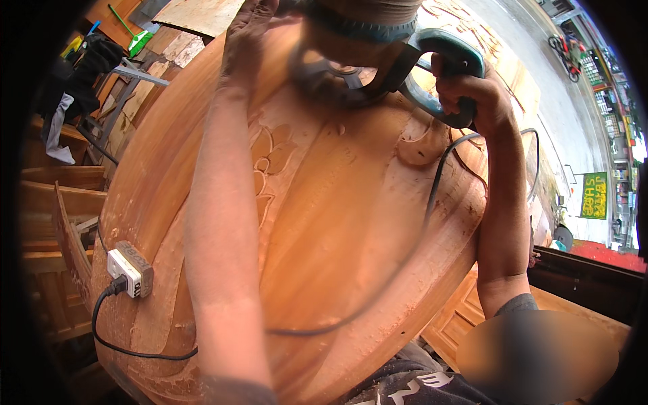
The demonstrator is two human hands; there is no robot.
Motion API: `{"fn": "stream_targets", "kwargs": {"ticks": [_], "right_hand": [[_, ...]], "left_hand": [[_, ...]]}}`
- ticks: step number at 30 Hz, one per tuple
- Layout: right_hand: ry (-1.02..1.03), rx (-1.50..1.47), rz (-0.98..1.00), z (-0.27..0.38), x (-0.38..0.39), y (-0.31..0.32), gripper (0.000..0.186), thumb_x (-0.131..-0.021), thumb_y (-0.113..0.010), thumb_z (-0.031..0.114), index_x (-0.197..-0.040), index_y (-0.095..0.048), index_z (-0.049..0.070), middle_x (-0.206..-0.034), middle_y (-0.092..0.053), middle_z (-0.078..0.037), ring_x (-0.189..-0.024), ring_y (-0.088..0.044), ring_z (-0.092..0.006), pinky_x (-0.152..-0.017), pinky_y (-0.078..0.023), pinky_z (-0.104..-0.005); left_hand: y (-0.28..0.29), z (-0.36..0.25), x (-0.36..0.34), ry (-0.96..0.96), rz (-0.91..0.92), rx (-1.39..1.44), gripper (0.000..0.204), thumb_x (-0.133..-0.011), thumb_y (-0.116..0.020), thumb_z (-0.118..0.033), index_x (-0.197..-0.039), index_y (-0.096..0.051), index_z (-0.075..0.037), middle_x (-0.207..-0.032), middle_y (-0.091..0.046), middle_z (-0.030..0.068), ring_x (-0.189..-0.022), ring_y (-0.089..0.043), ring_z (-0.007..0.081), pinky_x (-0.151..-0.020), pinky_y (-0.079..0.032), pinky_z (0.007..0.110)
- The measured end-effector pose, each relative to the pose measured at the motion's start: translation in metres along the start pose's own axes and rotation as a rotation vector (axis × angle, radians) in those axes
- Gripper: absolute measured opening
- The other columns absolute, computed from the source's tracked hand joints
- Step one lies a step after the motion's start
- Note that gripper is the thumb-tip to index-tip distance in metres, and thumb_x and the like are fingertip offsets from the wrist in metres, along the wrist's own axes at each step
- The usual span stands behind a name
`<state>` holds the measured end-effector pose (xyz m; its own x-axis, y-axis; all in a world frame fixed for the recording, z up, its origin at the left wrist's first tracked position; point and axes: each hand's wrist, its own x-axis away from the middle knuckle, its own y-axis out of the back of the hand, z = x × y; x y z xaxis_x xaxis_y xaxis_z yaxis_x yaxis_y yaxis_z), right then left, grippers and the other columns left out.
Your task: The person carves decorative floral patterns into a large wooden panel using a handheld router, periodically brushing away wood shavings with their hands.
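A power router (361,30) with a teal and dark body and a round open base stands on a carved wooden panel (337,223). My right hand (476,98) is closed around its dark loop-shaped handle. My left hand (251,23) is at the upper edge, its fingers bent against the dark left side of the router and partly cut off by the picture's edge. Leaf and flower shapes (273,152) are carved in relief below the router. Around the base the picture is blurred, so the cutter cannot be made out.
A black cord (304,332) crosses the panel under my left forearm to a white socket block (128,270) on a wooden piece. Wooden furniture parts (64,209) stand at left, beside a green broom (140,42). A street with a motorcycle (570,57) lies at right.
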<state>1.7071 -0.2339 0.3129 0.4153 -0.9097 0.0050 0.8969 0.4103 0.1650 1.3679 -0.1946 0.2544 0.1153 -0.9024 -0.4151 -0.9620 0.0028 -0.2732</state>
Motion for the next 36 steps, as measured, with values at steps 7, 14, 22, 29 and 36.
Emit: {"fn": "stream_targets", "kwargs": {"ticks": [7, 14, 22, 29, 36], "right_hand": [[0.003, 0.001, 0.02, -0.006, -0.01, 0.002, 0.02, -0.081, -0.074, 0.016, -0.093, -0.069, 0.002, -0.063, -0.055, -0.002, -0.054, -0.052, -0.0114, -0.054, -0.04, -0.0282], [-0.037, -0.016, -0.01, -0.006, -0.017, -0.001, 0.019, -0.081, -0.075, 0.019, -0.086, -0.069, 0.002, -0.064, -0.056, -0.003, -0.055, -0.053, -0.0119, -0.055, -0.04, -0.0292], [-0.034, 0.019, -0.019, 0.0, -0.018, -0.006, 0.019, -0.078, -0.075, 0.019, -0.089, -0.07, 0.004, -0.064, -0.057, -0.001, -0.054, -0.053, -0.0102, -0.056, -0.041, -0.0281], [-0.037, 0.006, -0.033, 0.002, -0.021, -0.008, 0.02, -0.078, -0.075, 0.018, -0.091, -0.07, 0.004, -0.064, -0.057, -0.002, -0.054, -0.053, -0.0102, -0.056, -0.041, -0.0276], [-0.036, -0.003, -0.01, 0.001, -0.024, -0.002, 0.021, -0.078, -0.076, 0.018, -0.091, -0.07, 0.002, -0.063, -0.058, -0.002, -0.055, -0.053, -0.01, -0.056, -0.04, -0.0271]], "left_hand": [[0.002, 0.002, -0.002, -0.01, 0.002, -0.022, 0.042, -0.109, -0.055, -0.045, -0.131, -0.066, -0.01, -0.123, -0.069, 0.0017, -0.117, -0.063, 0.0136, -0.104, -0.048, 0.035], [0.0, 0.009, -0.006, 0.0, -0.017, -0.046, 0.046, -0.11, -0.053, -0.048, -0.134, -0.064, -0.01, -0.125, -0.068, 0.002, -0.118, -0.062, 0.0139, -0.103, -0.048, 0.035], [-0.002, 0.011, -0.005, 0.013, -0.042, -0.075, 0.051, -0.11, -0.052, -0.051, -0.138, -0.062, -0.01, -0.127, -0.067, 0.0024, -0.119, -0.062, 0.0141, -0.103, -0.048, 0.035], [-0.007, 0.011, -0.007, 0.011, -0.053, -0.091, 0.054, -0.11, -0.05, -0.054, -0.141, -0.06, -0.01, -0.129, -0.066, 0.0027, -0.121, -0.061, 0.0143, -0.102, -0.048, 0.036], [0.0, 0.02, -0.017, -0.069, 0.022, -0.096, 0.059, -0.11, -0.049, -0.056, -0.144, -0.057, -0.01, -0.133, -0.064, 0.0031, -0.123, -0.06, 0.0148, -0.103, -0.048, 0.036]]}}
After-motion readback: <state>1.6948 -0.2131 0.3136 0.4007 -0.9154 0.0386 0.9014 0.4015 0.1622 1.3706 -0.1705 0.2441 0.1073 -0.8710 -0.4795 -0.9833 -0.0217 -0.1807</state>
